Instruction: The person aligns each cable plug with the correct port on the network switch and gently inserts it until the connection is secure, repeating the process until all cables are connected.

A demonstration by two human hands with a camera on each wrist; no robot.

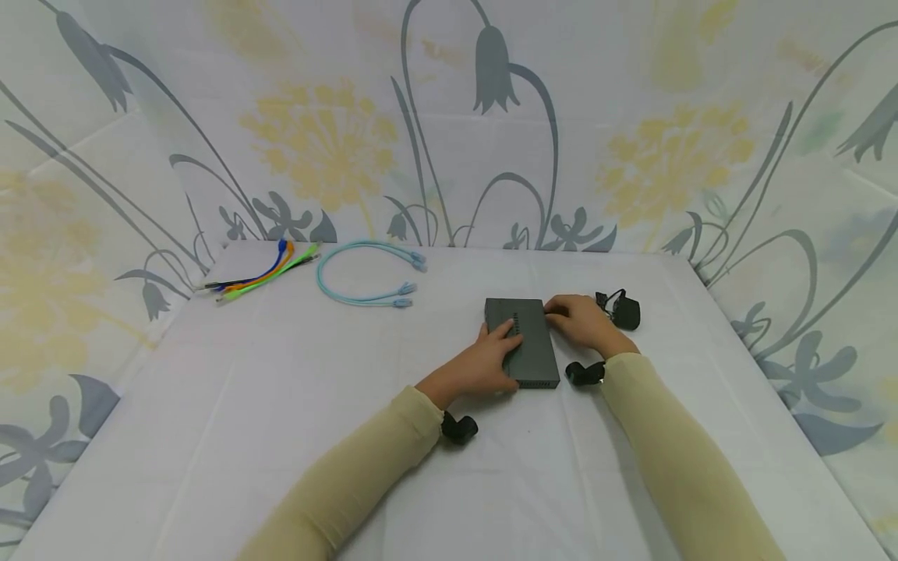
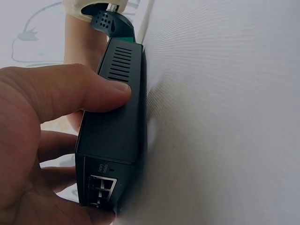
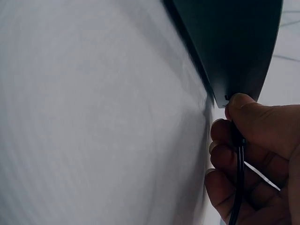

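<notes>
A dark grey network switch (image 1: 536, 354) lies flat on the white tabletop in the head view. My left hand (image 1: 480, 366) grips it from the left, fingers spread over its top. In the left wrist view the thumb presses a vented side, and ports (image 2: 101, 187) show on another face. At the switch's far right edge, my right hand (image 1: 581, 318) pinches the plug of a black power cable (image 3: 239, 173) between thumb and fingertips. The plug's tip meets the switch's side; how deep it sits is hidden by the fingers. The black power adapter (image 1: 627, 312) lies just right of that hand.
A light blue network cable (image 1: 323, 273) lies curved on the table, left of the switch. Farther left is a bundle of short blue, orange, green and black cables (image 1: 270, 273). Behind the table hangs a floral cloth (image 1: 449, 140).
</notes>
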